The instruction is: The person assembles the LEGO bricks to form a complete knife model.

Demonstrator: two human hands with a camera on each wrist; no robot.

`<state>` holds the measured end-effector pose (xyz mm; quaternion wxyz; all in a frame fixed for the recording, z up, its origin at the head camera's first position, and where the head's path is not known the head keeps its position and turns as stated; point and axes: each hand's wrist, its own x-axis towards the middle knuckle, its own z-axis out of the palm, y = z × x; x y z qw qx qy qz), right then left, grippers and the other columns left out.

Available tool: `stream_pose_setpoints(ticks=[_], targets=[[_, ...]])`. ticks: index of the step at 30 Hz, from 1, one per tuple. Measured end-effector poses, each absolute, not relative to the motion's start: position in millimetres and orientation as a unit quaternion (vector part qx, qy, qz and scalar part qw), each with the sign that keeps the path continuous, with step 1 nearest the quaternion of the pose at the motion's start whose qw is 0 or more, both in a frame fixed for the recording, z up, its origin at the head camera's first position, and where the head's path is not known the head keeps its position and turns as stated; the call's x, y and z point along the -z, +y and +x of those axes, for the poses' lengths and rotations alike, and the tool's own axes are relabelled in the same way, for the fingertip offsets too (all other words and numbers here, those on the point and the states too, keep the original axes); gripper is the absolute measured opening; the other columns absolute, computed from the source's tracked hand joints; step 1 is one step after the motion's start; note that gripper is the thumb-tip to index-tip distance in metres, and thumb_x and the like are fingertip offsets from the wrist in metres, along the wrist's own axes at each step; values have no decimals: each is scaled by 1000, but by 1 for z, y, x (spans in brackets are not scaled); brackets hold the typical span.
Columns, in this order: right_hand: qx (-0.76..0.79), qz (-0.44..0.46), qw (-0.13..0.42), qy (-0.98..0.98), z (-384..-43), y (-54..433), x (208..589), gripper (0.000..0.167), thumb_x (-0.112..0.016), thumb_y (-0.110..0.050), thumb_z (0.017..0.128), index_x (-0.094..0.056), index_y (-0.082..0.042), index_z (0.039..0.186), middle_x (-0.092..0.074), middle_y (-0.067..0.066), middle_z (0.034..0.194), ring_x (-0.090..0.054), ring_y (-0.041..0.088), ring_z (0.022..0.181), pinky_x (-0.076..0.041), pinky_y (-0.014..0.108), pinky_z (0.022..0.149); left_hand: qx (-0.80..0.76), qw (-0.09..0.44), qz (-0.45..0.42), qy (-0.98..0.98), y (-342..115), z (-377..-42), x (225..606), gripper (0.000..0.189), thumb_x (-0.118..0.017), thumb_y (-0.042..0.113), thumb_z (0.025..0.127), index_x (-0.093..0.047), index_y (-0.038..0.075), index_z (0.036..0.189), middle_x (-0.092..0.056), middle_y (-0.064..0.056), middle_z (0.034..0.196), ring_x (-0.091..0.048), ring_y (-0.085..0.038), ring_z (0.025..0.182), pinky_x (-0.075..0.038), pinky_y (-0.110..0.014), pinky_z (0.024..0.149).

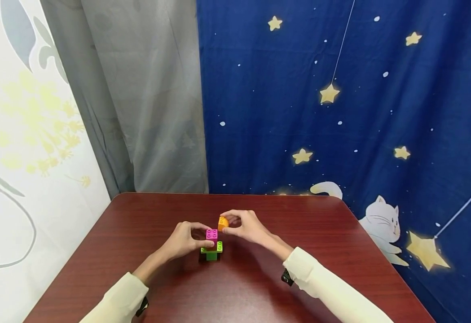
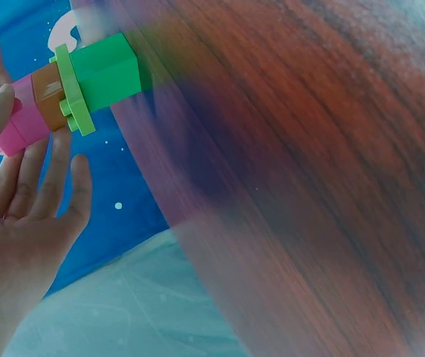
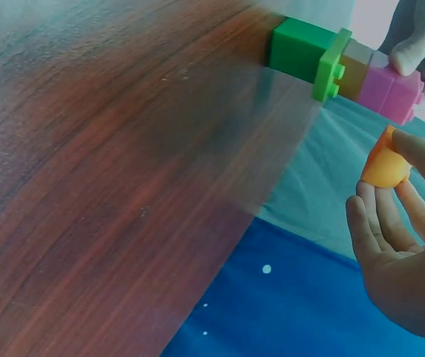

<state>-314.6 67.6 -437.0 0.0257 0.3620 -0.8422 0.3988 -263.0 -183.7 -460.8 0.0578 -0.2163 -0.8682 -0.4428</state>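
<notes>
A small tower of toy building blocks stands upright on the table. Its base is a green block (image 2: 108,72), with a flat lime-green plate (image 2: 75,91) across it, then a brown-orange block (image 2: 49,97) and pink blocks (image 1: 212,234) at the top. My left hand (image 1: 184,241) pinches the pink part between thumb and fingers. Close by on the right, a little above and apart from the tower, my right hand (image 1: 248,226) holds an orange block (image 3: 387,162) with a rounded side. Thumb and fingertips pinch that block.
The tower and both hands are over a dark red-brown wooden table (image 1: 170,296). Behind it hang a grey curtain (image 1: 162,112) and a blue curtain with stars (image 1: 267,112). A white patterned curtain (image 1: 25,134) hangs on the left.
</notes>
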Motion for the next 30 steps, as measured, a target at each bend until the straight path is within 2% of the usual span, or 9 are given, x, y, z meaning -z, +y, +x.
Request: stream_pose_setpoints(ticks=[8, 15, 18, 24, 30], targets=[[-417, 376, 36, -826, -310, 67, 426, 40, -85, -13, 88, -72, -6, 125, -76, 4, 101, -73, 20, 96, -59, 44, 90, 443, 55, -210, -870, -184, -263, 461, 36, -93, 32, 79, -79, 13, 107, -76, 6, 90, -73, -12, 82, -59, -23, 73], [-431, 391, 28, -813, -306, 62, 423, 40, -84, -12, 89, -71, -5, 126, -76, 5, 103, -73, 16, 97, -59, 46, 90, 444, 54, -210, -869, -185, -263, 463, 35, -93, 33, 79, -80, 14, 105, -76, 6, 89, -73, -11, 81, -59, -24, 73], [-431, 397, 24, -810, -303, 59, 422, 42, -84, -12, 89, -71, -4, 127, -76, 5, 104, -72, 15, 97, -59, 43, 90, 447, 60, -217, -866, -185, -263, 464, 34, -92, 31, 80, -80, 12, 104, -76, 5, 88, -73, -11, 80, -59, -24, 71], [-420, 401, 13, -814, -298, 52, 422, 40, -84, -14, 90, -72, -9, 127, -76, 1, 105, -71, 9, 98, -57, 26, 89, 449, 66, -222, -863, -184, -264, 466, 35, -92, 31, 80, -80, 10, 105, -77, 2, 90, -74, -12, 80, -60, -24, 71], [-416, 413, 1, -810, -295, 48, 424, 40, -83, -11, 90, -71, -10, 128, -76, 2, 108, -71, 7, 100, -58, 28, 91, 447, 55, -218, -866, -183, -264, 463, 34, -93, 29, 79, -79, 10, 104, -77, 3, 89, -74, -12, 80, -60, -24, 73]])
